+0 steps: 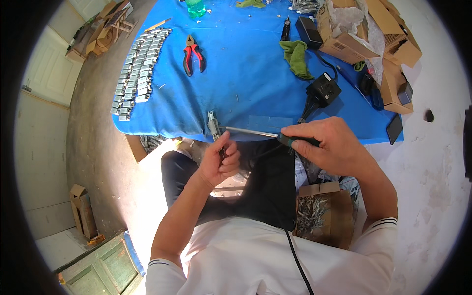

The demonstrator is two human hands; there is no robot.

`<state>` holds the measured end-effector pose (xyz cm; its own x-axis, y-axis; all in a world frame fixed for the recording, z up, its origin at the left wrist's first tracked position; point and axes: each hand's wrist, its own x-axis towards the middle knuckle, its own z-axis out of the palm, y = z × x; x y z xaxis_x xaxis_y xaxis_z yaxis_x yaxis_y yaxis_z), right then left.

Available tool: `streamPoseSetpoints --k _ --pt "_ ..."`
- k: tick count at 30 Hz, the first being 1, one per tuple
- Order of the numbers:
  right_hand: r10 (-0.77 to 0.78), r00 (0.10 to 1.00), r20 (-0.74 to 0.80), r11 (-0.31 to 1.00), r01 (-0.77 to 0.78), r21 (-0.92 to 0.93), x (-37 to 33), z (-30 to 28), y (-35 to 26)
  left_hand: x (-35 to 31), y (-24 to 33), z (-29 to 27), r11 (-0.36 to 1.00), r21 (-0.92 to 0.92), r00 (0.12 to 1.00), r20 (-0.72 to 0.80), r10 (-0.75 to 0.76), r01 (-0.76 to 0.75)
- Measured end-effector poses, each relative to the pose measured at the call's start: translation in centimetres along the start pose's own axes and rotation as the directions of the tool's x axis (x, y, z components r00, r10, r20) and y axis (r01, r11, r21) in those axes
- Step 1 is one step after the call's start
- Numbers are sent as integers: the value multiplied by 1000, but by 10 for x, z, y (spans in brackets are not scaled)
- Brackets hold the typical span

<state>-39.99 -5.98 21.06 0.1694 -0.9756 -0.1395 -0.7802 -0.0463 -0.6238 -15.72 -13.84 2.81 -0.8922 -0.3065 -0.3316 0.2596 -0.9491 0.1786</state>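
My left hand (pixel 220 160) is closed around a small silver metal fitting (pixel 213 123), held upright at the table's near edge. Its exact kind is too small to make out. In my right hand (pixel 324 142) is a screwdriver (pixel 250 131) with a dark green and black handle. Its long steel shaft points left, and the tip meets or nearly meets the side of the fitting; I cannot tell which. Rows of similar silver metal fittings (pixel 140 69) lie at the table's left side. Beyond my hands lie pliers (pixel 193 55) with red and black grips.
The table has a blue cloth (pixel 236 64). At its right are a black power adapter (pixel 323 90) with cables, a green rag (pixel 296 59), a black box (pixel 309 32) and cardboard boxes (pixel 339 37). Below my right arm stands a carton of small metal pieces (pixel 313 212).
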Motion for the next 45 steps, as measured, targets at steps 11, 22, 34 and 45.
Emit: streamPoseSetpoints --k 11,22,34,45 --pt "163 981 107 972 -179 155 16 -9 -9 8 -9 2 998 50 994 -102 46 -41" --pt "409 909 85 775 -395 494 16 52 4 10 -16 14 993 63 982 -156 110 -101" --pt "567 786 -247 614 -204 763 -10 173 -38 -22 -36 23 901 350 953 -66 296 -255" --pt "180 637 -750 982 -80 168 -22 193 -59 -24 -57 32 830 482 896 -177 408 -283"
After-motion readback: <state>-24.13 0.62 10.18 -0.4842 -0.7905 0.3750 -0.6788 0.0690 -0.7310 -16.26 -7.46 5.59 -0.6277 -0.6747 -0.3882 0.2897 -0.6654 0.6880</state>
